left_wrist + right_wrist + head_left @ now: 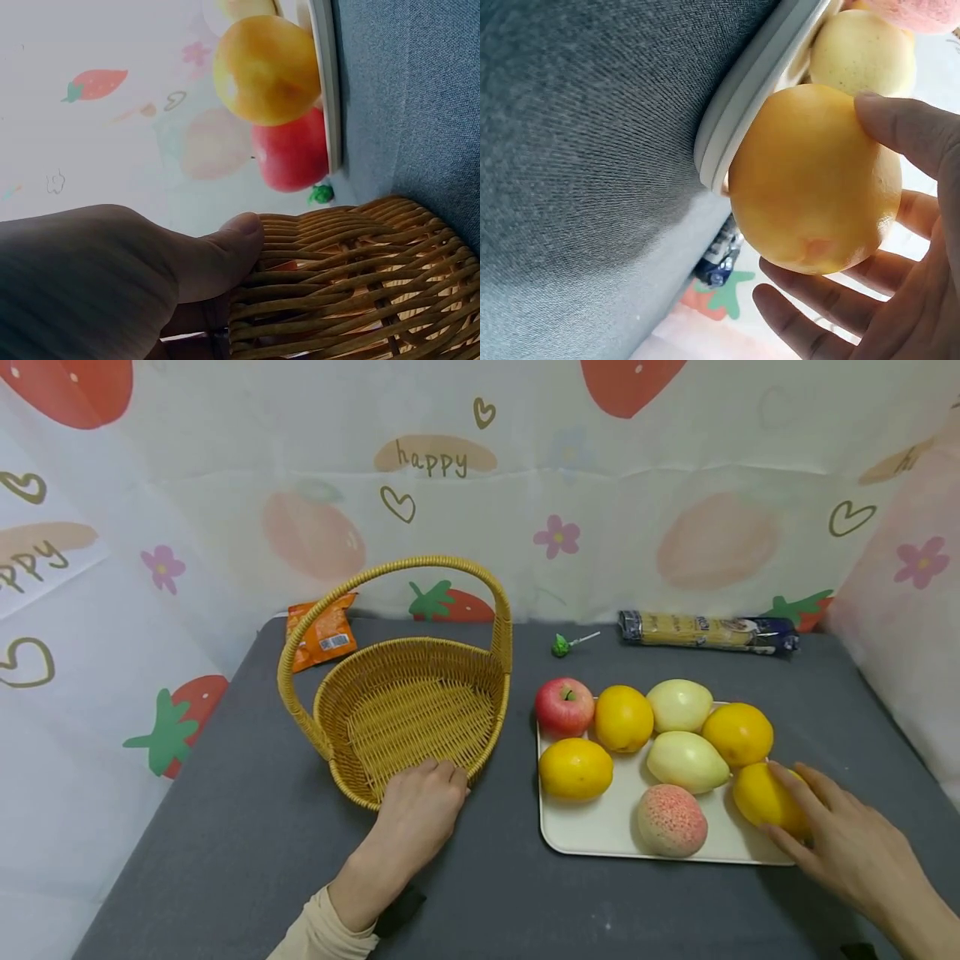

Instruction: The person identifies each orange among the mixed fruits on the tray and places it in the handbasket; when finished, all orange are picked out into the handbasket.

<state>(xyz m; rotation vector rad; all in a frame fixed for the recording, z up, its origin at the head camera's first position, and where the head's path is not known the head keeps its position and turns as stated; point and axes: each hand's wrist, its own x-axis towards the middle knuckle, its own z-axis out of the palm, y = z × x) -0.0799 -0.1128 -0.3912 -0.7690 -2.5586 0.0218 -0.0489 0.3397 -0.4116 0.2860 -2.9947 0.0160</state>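
Note:
My left hand [423, 802] grips the near rim of a woven wicker basket [420, 718] with a tall arched handle. The left wrist view shows the thumb over the wicker rim [259, 236] and the other fingers partly hidden. At the right end of a white tray [592, 839], my right hand [847, 835] has its thumb and fingers around a yellow lemon [768, 800]. In the right wrist view the thumb lies on one side of that lemon [814, 180] and the fingers on the other, close by the tray edge [735, 112].
The tray also bears an apple [565, 707], a peach [672, 820], two pale green fruits [687, 762] and several yellow-orange fruits [623, 718]. Behind lie a green lollipop [561, 646], a long noodle pack [705, 632] and an orange snack bag [327, 633] beside the basket.

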